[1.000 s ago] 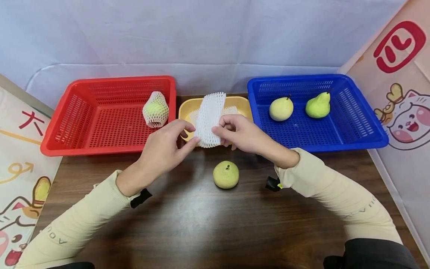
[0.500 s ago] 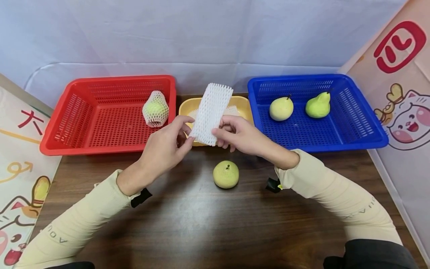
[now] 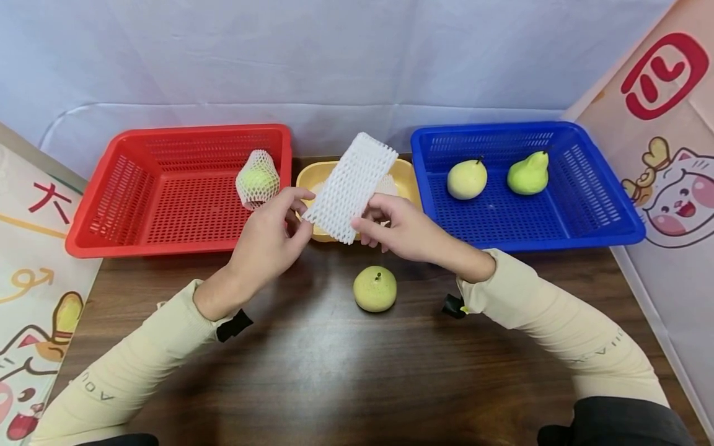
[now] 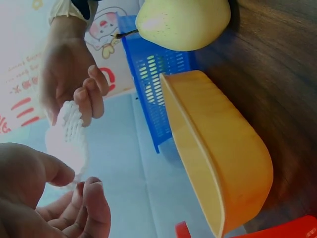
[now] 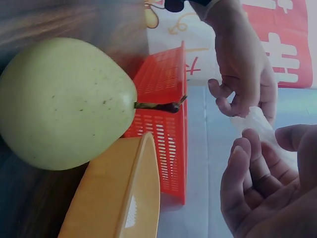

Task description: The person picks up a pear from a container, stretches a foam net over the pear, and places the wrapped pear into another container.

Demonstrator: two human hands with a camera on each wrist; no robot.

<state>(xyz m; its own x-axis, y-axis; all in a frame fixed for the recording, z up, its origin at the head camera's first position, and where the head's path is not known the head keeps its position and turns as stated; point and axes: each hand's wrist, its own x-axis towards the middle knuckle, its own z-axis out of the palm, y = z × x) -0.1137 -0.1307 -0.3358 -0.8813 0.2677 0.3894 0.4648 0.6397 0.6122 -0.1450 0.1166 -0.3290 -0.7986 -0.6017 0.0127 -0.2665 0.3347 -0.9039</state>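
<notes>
A white foam fruit net (image 3: 354, 186), flat and tilted, is held up over the yellow tray (image 3: 409, 179). My right hand (image 3: 404, 229) pinches its lower right edge between thumb and fingers. At the net's lower left corner is my left hand (image 3: 268, 235), thumb and fingertips closing on the edge; the left wrist view shows the net (image 4: 67, 141) reaching that thumb. On the table in front of the tray sits a round yellow-green pear (image 3: 375, 289), stem up, touched by neither hand.
A red basket (image 3: 150, 248) at the left holds a pear in a foam net (image 3: 258, 179). In the blue basket (image 3: 535, 238) at the right lie a pale yellow pear (image 3: 467, 179) and a green pear (image 3: 527, 173). More white netting (image 3: 387, 184) lies in the tray.
The net has turned clockwise, its top swinging right and its lower corner left. My left hand has shifted left and slightly up with that corner. The right hand has barely moved.
</notes>
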